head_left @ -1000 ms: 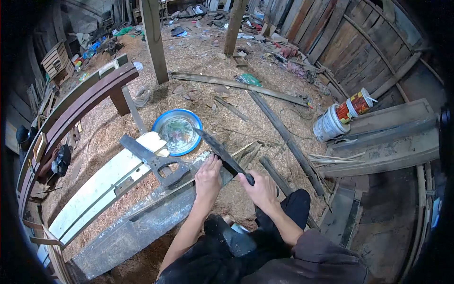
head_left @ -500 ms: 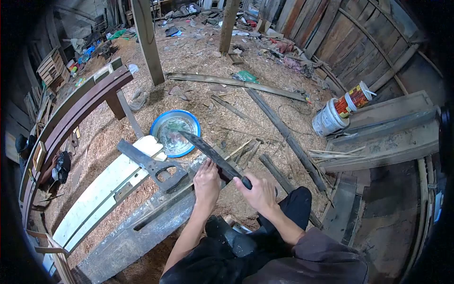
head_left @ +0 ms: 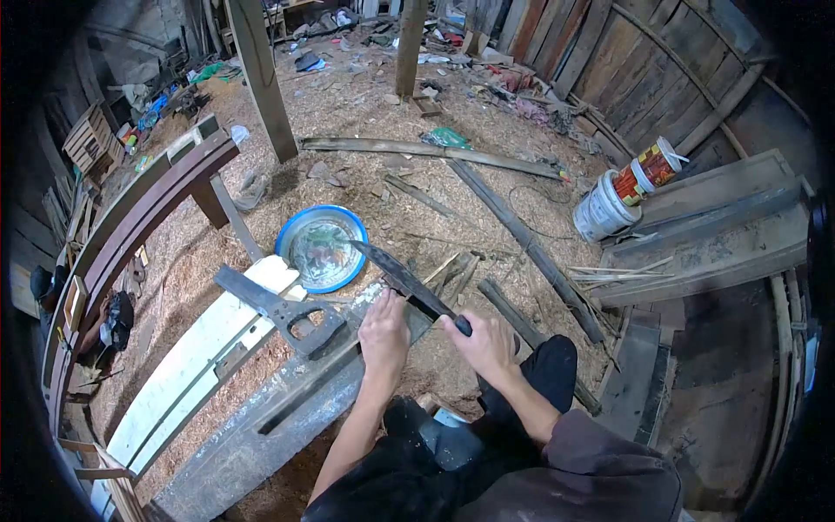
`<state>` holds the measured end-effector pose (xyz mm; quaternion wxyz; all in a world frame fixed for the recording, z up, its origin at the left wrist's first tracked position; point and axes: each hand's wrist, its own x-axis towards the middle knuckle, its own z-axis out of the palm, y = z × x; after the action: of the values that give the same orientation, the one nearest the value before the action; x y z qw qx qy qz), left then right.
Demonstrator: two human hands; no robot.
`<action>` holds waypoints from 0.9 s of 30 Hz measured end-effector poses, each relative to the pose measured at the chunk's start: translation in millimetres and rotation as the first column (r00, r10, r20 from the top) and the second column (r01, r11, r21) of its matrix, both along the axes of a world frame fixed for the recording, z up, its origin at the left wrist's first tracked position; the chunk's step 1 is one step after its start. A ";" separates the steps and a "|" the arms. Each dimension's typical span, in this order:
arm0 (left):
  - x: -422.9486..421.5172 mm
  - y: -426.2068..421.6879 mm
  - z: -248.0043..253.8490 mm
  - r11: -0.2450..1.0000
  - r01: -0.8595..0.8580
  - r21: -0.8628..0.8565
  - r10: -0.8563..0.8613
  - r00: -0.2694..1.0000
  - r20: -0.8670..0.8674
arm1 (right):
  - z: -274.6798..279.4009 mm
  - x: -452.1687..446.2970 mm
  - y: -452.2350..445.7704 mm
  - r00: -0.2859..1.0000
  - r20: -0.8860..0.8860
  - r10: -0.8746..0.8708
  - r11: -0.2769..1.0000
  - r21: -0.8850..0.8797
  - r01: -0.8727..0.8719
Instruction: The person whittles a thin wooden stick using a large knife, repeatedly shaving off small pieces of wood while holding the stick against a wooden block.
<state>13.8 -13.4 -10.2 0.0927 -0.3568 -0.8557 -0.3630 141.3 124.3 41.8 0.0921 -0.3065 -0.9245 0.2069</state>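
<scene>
A long dark knife point(head_left: 402, 278) points up and left, its black handle gripped in my right hand point(head_left: 489, 346). My left hand point(head_left: 384, 335) is closed beside the blade, over the end of a worn grey plank point(head_left: 252, 448); its fingers are pressed together, and what they hold is hidden. A dark edge shows under the blade between my hands. Left of my left hand, a handsaw point(head_left: 323, 332) lies across the grey plank and a white board point(head_left: 187, 361). Beyond the knife tip sits a blue-rimmed basin point(head_left: 280, 239) with something clear in it.
Wood shavings cover the ground. A long dark beam point(head_left: 522, 237) and shorter sticks lie ahead. Stacked buckets point(head_left: 600, 213) lean at the right beside wide boards point(head_left: 696, 270). Wooden posts point(head_left: 261, 78) stand ahead; a reddish-brown curved beam point(head_left: 143, 209) spans the left.
The blade first swung left across the basin, then came back right. My right hand moved slightly left and back with it. My left hand stayed beside the plank end.
</scene>
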 end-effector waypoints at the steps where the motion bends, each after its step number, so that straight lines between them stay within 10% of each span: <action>1: 0.4 1.0 -2.0 1.000 -0.011 0.005 0.011 1.000 -0.019 | 0.9 -1.8 -0.6 1.000 0.003 0.002 1.000 0.005 -0.002; 27: 2.0 0.7 -0.1 0.999 0.008 0.045 -0.008 1.000 -0.003 | 14.8 7.7 2.2 0.994 0.107 0.002 0.997 -0.080 0.007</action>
<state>15.8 -12.7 -10.3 0.1006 -0.3587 -0.8457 -0.3821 148.9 126.5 56.6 0.0303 -0.3217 -0.9187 0.2269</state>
